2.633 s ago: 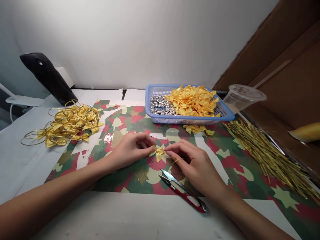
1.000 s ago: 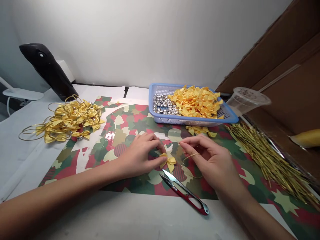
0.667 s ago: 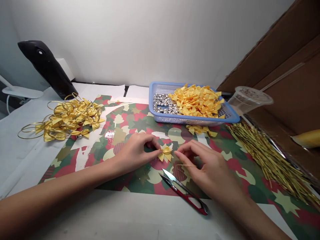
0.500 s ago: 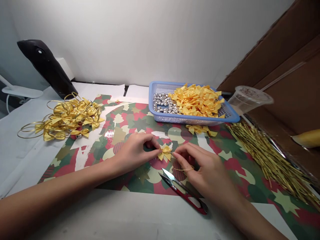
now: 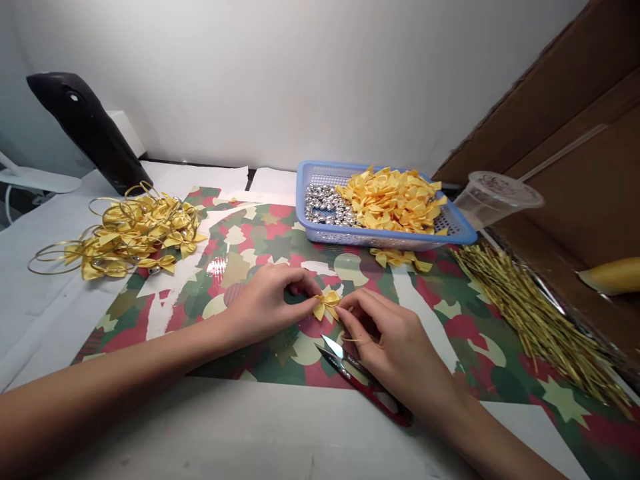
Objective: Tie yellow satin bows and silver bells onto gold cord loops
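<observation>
Between my hands is a small yellow ribbon bow (image 5: 327, 306), held just above the patterned paper. My left hand (image 5: 277, 300) pinches its left side between thumb and forefinger. The fingertips of my right hand (image 5: 387, 330) meet at the bow's right edge, closed on a thin gold cord (image 5: 354, 340) whose loose part curves out beneath the fingers. Red-handled thread snips (image 5: 367, 387) lie with blades apart under and beside my right hand, which covers part of them.
A blue basket (image 5: 320, 235) holds yellow bows (image 5: 395, 200) and silver bells (image 5: 327, 205). Bows with gold loops (image 5: 135, 233) are heaped at left, near a black upright object (image 5: 90, 133). Gold cords (image 5: 535, 320) and a plastic cup (image 5: 500, 197) are at right.
My right hand has moved left, and its fingertips now touch the bow's edge. Less of the gold cord shows. My left hand keeps its pinch on the bow.
</observation>
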### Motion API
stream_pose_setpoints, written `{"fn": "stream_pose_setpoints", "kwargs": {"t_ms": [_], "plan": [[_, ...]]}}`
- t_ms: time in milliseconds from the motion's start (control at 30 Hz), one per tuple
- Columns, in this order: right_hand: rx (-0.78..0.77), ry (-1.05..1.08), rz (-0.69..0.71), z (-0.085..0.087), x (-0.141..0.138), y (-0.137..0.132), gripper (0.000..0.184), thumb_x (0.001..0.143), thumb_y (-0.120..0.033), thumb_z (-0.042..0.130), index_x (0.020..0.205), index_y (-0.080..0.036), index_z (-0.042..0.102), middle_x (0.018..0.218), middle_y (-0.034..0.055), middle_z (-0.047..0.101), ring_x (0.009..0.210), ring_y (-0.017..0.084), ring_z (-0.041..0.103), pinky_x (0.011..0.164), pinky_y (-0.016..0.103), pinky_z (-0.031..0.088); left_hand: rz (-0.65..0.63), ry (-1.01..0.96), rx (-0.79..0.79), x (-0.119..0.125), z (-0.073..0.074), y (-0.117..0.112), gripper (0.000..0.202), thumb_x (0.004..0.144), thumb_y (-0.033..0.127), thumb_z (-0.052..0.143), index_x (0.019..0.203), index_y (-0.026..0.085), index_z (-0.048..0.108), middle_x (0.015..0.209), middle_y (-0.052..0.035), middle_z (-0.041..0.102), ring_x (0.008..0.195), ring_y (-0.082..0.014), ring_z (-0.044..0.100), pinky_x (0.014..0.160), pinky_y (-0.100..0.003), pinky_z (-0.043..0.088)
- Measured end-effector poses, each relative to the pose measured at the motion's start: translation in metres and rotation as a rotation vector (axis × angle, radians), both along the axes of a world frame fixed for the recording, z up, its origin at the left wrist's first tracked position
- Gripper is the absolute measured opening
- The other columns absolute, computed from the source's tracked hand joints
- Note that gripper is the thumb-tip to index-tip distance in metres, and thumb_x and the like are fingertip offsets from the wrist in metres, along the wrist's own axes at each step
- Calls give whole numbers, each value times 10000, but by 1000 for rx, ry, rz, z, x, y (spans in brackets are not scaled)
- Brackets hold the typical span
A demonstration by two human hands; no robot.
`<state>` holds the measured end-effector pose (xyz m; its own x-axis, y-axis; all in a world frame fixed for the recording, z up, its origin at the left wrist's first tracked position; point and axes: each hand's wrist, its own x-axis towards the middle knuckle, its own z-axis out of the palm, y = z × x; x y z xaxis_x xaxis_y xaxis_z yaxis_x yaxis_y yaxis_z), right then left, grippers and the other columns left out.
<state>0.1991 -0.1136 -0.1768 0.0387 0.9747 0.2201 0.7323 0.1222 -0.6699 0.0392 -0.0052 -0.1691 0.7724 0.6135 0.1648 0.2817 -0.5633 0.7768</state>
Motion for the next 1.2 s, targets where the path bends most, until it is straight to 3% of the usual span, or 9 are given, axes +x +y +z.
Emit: {"fn": "stream_pose_setpoints", "kwargs": {"t_ms": [733, 1200], "plan": [[25, -30, 7, 2, 0, 0, 199, 883, -147, 448, 694, -203, 481, 590, -22, 511, 489, 115, 473, 473, 213, 370, 55, 19, 1, 0, 0, -3, 62, 747, 118, 636, 719, 167, 659, 666, 27, 677, 592, -97, 579, 561, -194, 438], [-26, 9, -15, 6, -5, 1, 209, 859, -148, 453, 659, -204, 475, 571, -22, 497, 479, 116, 471, 464, 216, 359, 8, -106, 338, -1, -9, -8, 108, 753, 97, 619, 675, 170, 636, 643, 19, 699, 567, -104, 614, 572, -202, 476]]}}
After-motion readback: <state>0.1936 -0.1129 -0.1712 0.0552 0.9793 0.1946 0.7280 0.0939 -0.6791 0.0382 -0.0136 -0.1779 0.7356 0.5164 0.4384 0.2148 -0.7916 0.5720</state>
